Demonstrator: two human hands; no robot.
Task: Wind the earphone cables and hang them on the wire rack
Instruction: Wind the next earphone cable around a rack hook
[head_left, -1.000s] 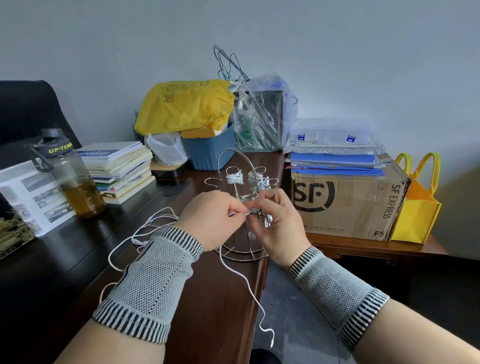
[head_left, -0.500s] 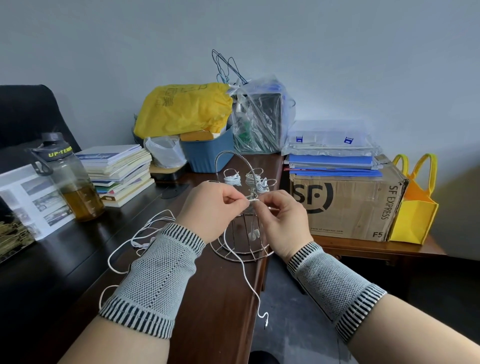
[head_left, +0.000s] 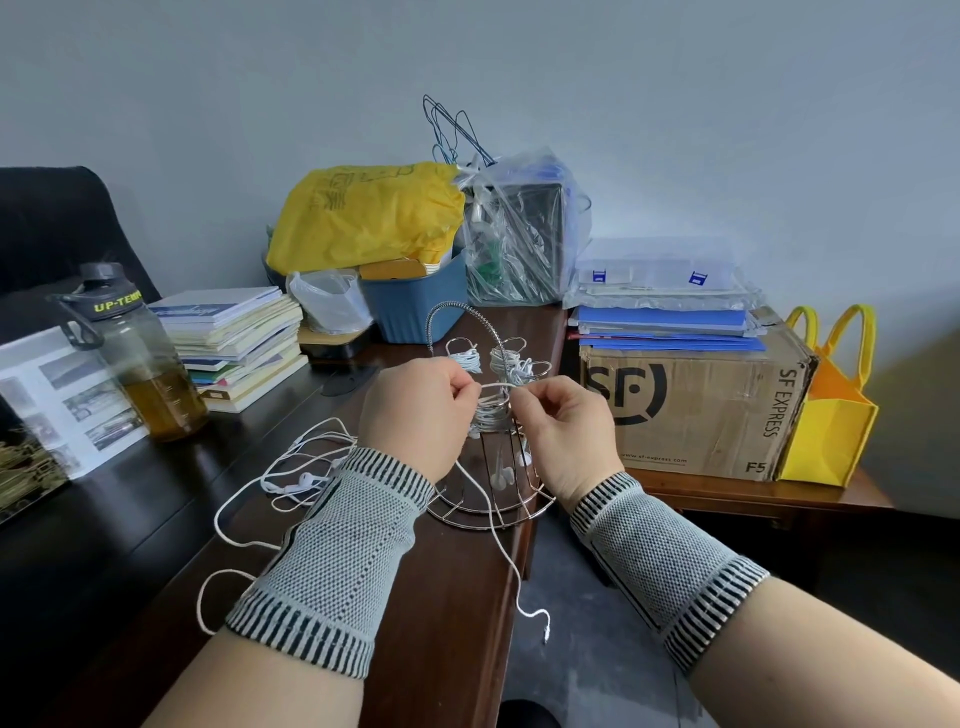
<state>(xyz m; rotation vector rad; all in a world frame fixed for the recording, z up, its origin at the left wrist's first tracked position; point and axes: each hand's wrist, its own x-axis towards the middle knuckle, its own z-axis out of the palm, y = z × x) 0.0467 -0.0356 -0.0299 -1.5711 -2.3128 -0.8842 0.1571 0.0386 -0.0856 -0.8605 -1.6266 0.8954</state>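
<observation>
Both hands, left hand (head_left: 415, 410) and right hand (head_left: 563, 426), pinch a white earphone cable (head_left: 496, 387) between their fingers, right in front of the wire rack (head_left: 488, 499). Loose end dangles off the surface (head_left: 441, 597).

Looks like an office or home study used partly for storage: dark wooden table (head_left: 130, 519) against a plain grey wall (head_left: 675, 104), black chair back (head_left: 52, 223) at the left, stack of books (head_left: 239, 343) beside a printed sheet (head_left: 57, 395) and a water bottle (head_left: 140, 364). Crowded at the back with a blue tub (head_left: 415, 306) under a yellow bag (head_left: 369, 213), clear plastic bags, blue folders (head_left: 670, 325) on a courier cardboard box (head_left: 691, 410), and a yellow tote (head_left: 831, 415).
</observation>
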